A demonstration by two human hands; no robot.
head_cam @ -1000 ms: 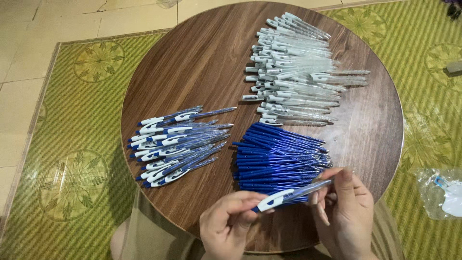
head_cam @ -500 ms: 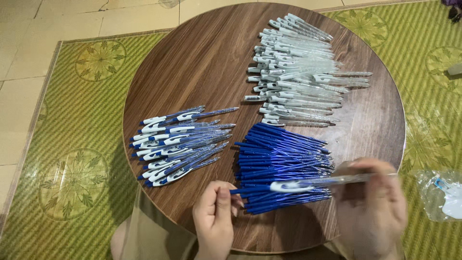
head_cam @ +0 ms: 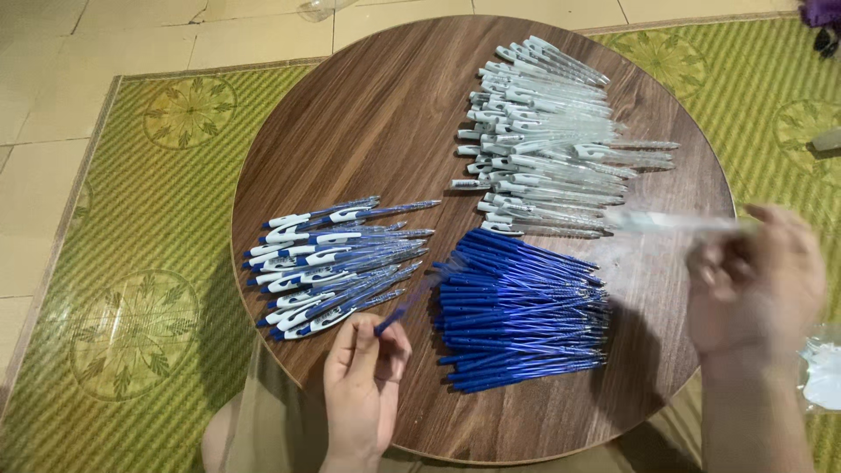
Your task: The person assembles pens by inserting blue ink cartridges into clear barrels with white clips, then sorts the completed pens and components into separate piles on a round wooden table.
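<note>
My left hand [head_cam: 361, 378] is at the near edge of the round wooden table [head_cam: 368, 114] and pinches a blue pen refill [head_cam: 405, 307], its tip pointing towards the pile of blue refills [head_cam: 521, 307]. My right hand [head_cam: 755, 285] is raised at the right, blurred, and holds a clear pen barrel [head_cam: 670, 222] near the heap of clear barrels with white clips [head_cam: 547, 131]. A pile of assembled blue and white pens [head_cam: 328, 263] lies just left of my left hand.
The table stands on a green patterned mat [head_cam: 131, 263] over pale floor tiles [head_cam: 53, 52]. A crumpled clear plastic bag [head_cam: 822, 372] lies on the mat at the right. A purple object [head_cam: 823, 13] sits in the far right corner.
My hands have parted. The right hand has swung up and right with the clear barrel towards the barrel heap. The left hand stayed near the edge and now holds a blue refill.
</note>
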